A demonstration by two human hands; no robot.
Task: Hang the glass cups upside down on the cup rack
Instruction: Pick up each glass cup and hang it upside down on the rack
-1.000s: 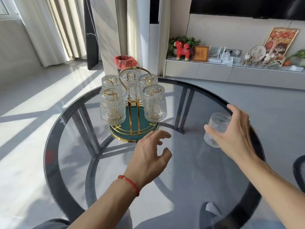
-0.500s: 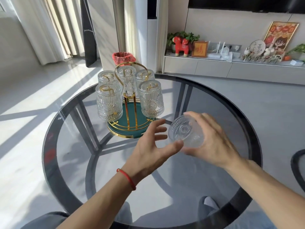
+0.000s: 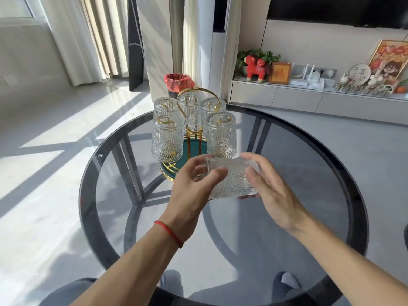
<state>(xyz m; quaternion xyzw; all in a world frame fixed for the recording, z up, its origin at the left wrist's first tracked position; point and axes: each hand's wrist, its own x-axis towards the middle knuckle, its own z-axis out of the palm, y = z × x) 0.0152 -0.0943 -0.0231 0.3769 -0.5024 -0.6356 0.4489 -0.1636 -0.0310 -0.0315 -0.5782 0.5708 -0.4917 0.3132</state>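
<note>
Both hands, left hand (image 3: 194, 186) and right hand (image 3: 271, 193), hold 1 glass cup (image 3: 234, 180) tipped sideways, just in front of the rack (image 3: 194, 133) with 5 cups.

Sunlit living rm w/ round glass table (image 3: 309, 138), low cabinet on the right.

Pale curtains (image 3: 88, 36) hang at left by a window (image 3: 13, 7); sun stripes cross the glossy grey floor (image 3: 55, 120). Dark TV (image 3: 337, 9) on the wall above a grey cabinet (image 3: 295, 98) w/ red horse figure (image 3: 256, 67), framed pics, plant. Bin w/ red liner (image 3: 177, 81) stands behind the table.
</note>
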